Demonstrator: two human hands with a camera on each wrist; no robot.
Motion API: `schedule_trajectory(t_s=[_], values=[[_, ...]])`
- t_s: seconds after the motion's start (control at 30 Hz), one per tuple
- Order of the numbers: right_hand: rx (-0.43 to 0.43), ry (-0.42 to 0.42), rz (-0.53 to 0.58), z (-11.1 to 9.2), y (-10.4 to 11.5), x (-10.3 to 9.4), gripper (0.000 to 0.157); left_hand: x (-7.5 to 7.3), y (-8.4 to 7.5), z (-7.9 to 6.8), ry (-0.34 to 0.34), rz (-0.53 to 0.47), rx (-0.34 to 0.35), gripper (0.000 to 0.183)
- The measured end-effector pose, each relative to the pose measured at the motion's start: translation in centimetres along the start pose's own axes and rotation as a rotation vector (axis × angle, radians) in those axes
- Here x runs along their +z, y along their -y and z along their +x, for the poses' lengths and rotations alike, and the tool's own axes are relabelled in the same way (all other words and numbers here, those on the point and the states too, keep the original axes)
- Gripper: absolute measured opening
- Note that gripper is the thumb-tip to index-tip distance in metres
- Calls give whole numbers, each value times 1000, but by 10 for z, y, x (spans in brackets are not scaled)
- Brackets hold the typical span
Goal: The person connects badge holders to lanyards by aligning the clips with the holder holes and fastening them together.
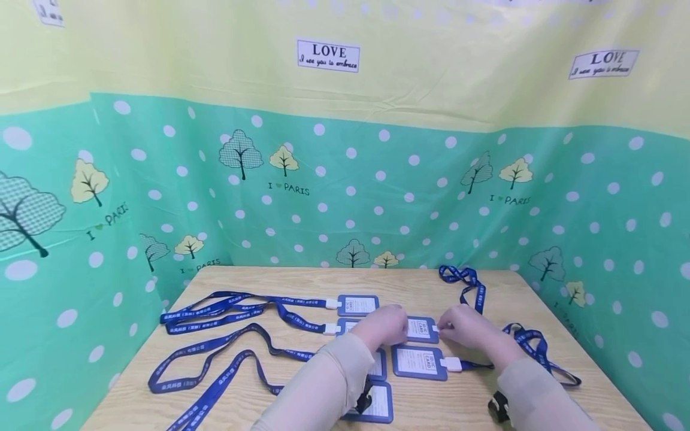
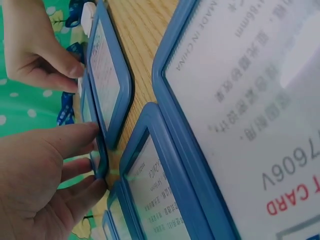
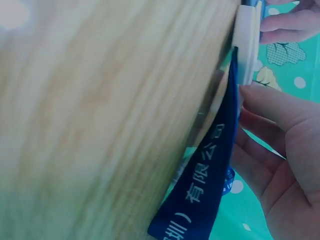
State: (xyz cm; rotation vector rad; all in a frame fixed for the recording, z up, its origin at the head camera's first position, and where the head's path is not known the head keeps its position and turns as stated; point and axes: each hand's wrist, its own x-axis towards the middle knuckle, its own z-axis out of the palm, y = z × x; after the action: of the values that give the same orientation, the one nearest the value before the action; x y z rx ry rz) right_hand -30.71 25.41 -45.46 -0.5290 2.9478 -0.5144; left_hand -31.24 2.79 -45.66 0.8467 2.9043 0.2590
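Observation:
Blue-framed ID card holders on blue lanyards lie on the wooden table. In the head view, my left hand (image 1: 390, 323) pinches the left end of one card holder (image 1: 422, 330) in the right-hand column. At that holder's other end, my right hand (image 1: 468, 326) pinches the white clip, mostly hidden by the fingers. Just in front lies another card holder (image 1: 419, 363) with its white clip (image 1: 451, 364). The left wrist view shows the left hand's thumb and fingers at the holder's edge. In the right wrist view, a dark blue lanyard (image 3: 205, 175) runs past the right hand (image 3: 285, 145).
Several card holders form a left column, including a far one (image 1: 358, 305) and a near one (image 1: 381, 402) partly under the left forearm. Their lanyards (image 1: 202, 350) loop leftward. More lanyards lie at the back right (image 1: 473, 290) and right (image 1: 539, 353). A patterned curtain (image 1: 345, 179) surrounds the table (image 1: 302, 278).

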Motion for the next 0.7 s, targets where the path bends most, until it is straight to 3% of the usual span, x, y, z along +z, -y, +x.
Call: schedule_trajectory(t_s=[0.13,0.3,0.47,0.7], values=[[33,-2,15,0,2,-5,12,-3,3,-1,-23,-45,25,19],[35,-46,20,0,12,-19,24,-10,8,-1,-66,-108,30,30],[-48,-160,-18,2,19,-32,31,-29,13,-4,-180,-133,73,35],[-161,-339,-81,0,33,-38,50,-50,30,-22,-297,-192,106,43]])
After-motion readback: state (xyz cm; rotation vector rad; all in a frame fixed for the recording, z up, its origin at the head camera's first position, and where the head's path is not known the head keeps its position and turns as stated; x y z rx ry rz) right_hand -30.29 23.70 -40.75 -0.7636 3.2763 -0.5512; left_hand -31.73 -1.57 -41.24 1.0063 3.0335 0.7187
